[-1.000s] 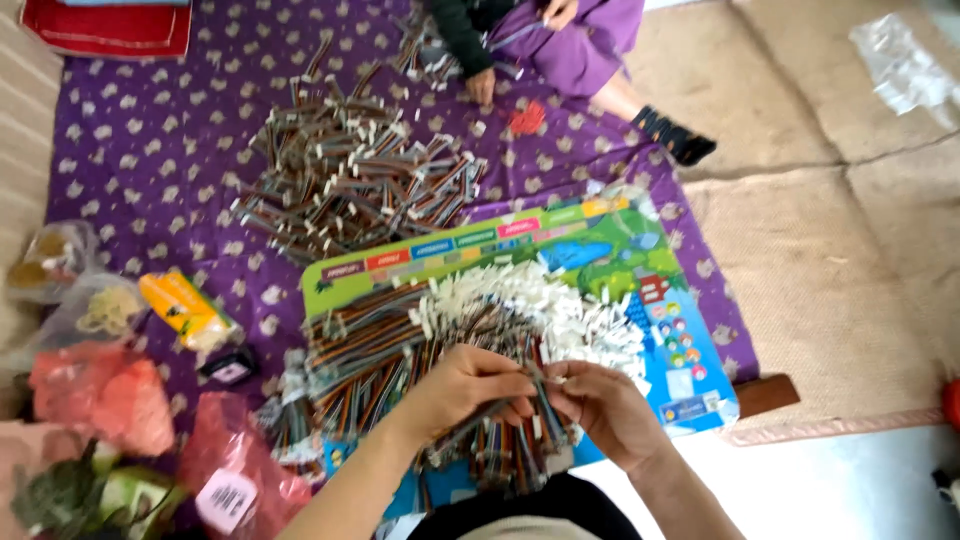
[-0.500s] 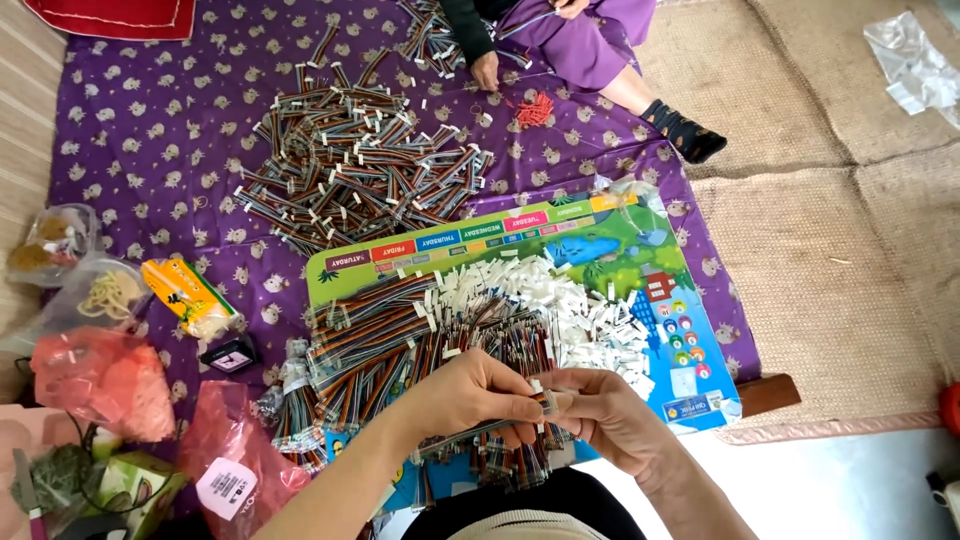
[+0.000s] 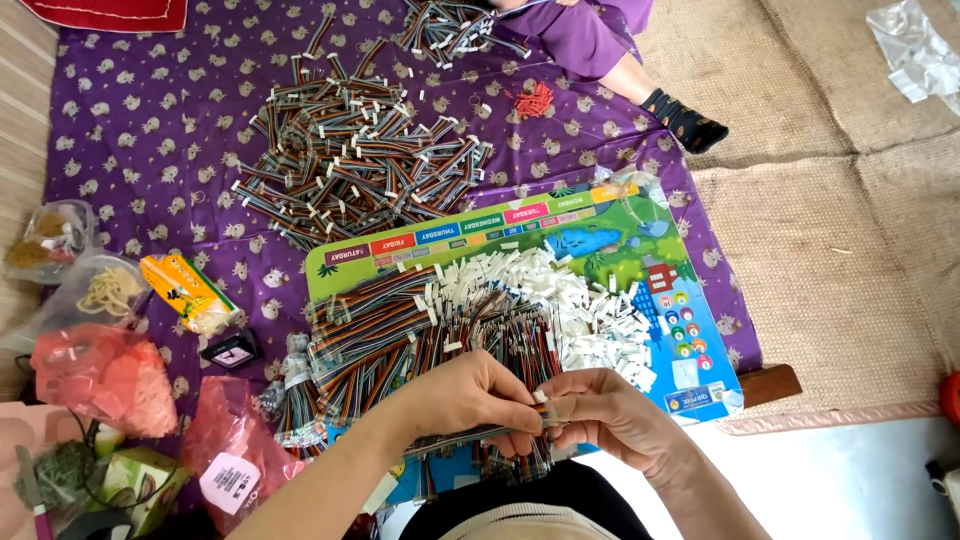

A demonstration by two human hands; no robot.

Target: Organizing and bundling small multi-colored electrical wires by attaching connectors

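Fingers: left hand (image 3: 478,398) and right hand (image 3: 607,418) pinch one small bundle of wires (image 3: 543,408) between pressed fingertips, lower centre of frame.
Left side: plastic bags (image 3: 100,378) on purple cloth (image 3: 130,150).
Centre: loose wires (image 3: 400,335) heaped on colourful board (image 3: 610,235).
Upper centre: finished bundles (image 3: 350,160).
Risk: pinch looks shallow; slack grip could drop wires into heap.

You sit on a purple patterned cloth (image 3: 130,150) filling nine to twelve o'clock. Woven tan floor matting (image 3: 830,270) spreads toward three o'clock, and pale smooth floor (image 3: 850,480) shows at five, evenly lit.
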